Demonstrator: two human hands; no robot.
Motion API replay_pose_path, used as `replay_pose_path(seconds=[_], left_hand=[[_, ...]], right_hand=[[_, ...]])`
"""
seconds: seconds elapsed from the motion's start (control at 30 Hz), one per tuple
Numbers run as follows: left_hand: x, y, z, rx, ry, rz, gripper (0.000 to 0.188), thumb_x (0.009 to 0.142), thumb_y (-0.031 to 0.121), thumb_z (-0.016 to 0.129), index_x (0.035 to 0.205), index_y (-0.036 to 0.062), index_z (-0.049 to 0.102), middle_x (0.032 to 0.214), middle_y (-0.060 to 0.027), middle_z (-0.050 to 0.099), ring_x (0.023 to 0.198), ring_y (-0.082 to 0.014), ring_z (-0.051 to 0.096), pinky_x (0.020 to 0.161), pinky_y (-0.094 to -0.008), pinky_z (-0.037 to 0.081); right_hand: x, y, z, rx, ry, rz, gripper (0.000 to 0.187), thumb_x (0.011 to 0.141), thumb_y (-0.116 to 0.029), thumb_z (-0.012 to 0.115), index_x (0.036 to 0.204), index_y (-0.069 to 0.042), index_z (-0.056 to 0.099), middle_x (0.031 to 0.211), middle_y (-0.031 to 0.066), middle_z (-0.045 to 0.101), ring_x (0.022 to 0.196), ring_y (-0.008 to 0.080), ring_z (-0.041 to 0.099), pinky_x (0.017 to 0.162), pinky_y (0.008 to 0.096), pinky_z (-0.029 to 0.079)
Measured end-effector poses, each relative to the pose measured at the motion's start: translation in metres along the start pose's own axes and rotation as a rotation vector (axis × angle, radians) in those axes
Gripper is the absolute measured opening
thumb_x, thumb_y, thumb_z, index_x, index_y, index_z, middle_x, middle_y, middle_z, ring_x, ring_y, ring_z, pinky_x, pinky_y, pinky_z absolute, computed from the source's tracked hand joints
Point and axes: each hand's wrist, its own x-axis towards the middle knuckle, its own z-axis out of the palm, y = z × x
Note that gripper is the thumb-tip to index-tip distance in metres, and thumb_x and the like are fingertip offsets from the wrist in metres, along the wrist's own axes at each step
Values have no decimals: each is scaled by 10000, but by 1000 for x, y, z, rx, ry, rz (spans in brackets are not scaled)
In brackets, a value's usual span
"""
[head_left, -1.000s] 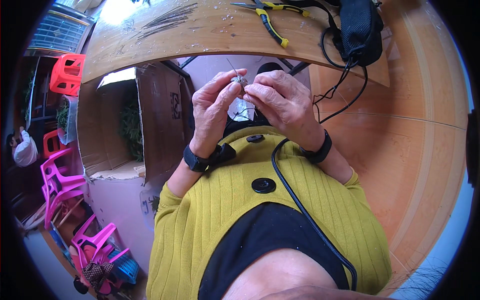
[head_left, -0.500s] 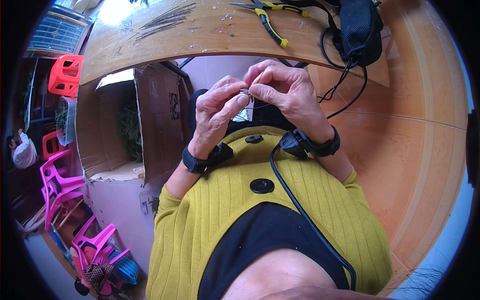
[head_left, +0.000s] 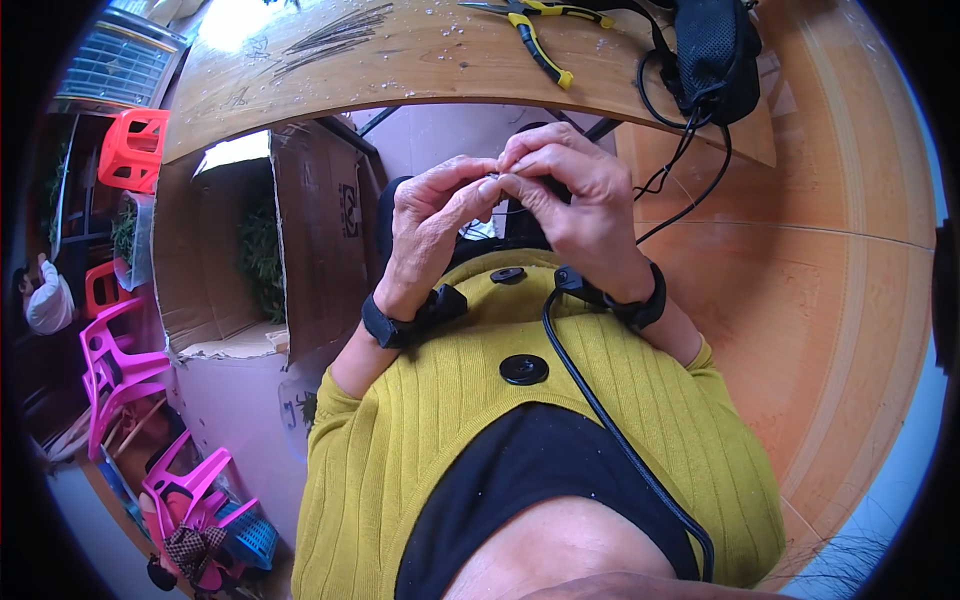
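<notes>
Over my lap, just off the table's near edge, my two hands meet at the fingertips. My left hand [head_left: 432, 222] pinches with thumb and forefinger. From the other side my right hand [head_left: 572, 190] is closed in a pinch too, its thumb and fingers touching the left fingertips. Whatever lies between them is small and mostly covered by the fingers, so I cannot make out its kind. A thin dark strand curves below the fingertips. Beyond my hands on the wooden table [head_left: 440, 85] lie pliers [head_left: 540, 50] with yellow and black handles and a bundle of thin dark wires or sticks [head_left: 335, 38].
An open cardboard box [head_left: 325, 220] with green artificial-looking foliage [head_left: 262, 262] stands at left. A black mesh pouch [head_left: 712, 60] with cables sits on the table's right. Red stools [head_left: 133, 150] and pink chairs [head_left: 115, 365] line the far left, where another person [head_left: 48, 300] is visible.
My right hand has shifted slightly and its fingertips have closed in against the left ones. The small thing between them, partly visible before, is now more covered.
</notes>
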Motion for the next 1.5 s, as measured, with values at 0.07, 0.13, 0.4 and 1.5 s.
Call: replay_pose_path(seconds=[0.07, 0.13, 0.4, 1.5], left_hand=[[-1, -1, 2, 3, 11, 22, 213, 893, 89, 649, 1069, -31, 663, 884, -14, 619, 748, -54, 550, 674, -172, 462], [-1, -2, 4, 6, 32, 64, 212, 882, 72, 661, 1068, -29, 661, 895, -19, 629, 777, -55, 569, 695, -167, 469], [-3, 1, 15, -58, 107, 75, 228, 868, 14, 661, 1093, -17, 640, 925, -45, 650, 849, -62, 599, 737, -172, 488], [-2, -5, 2, -22, 70, 25, 203, 873, 11, 633, 1068, -41, 653, 882, -99, 674, 727, -130, 625, 689, -241, 518]], right_hand=[[-2, 3, -2, 167, 9, 114, 53, 795, 54, 686, 823, 27, 649, 918, 87, 637, 856, 157, 611, 779, 246, 498], [-5, 7, -2, 500, 28, 344, 42, 814, 57, 672, 846, 31, 662, 944, 91, 638, 877, 152, 610, 796, 239, 500], [-9, 9, -4, 401, 13, 190, 48, 830, 66, 654, 870, 41, 663, 970, 104, 634, 894, 152, 606, 809, 240, 501], [0, -6, 6, 293, 78, 347, 79, 850, 45, 644, 920, 10, 640, 889, 48, 624, 819, 87, 617, 776, 217, 521]])
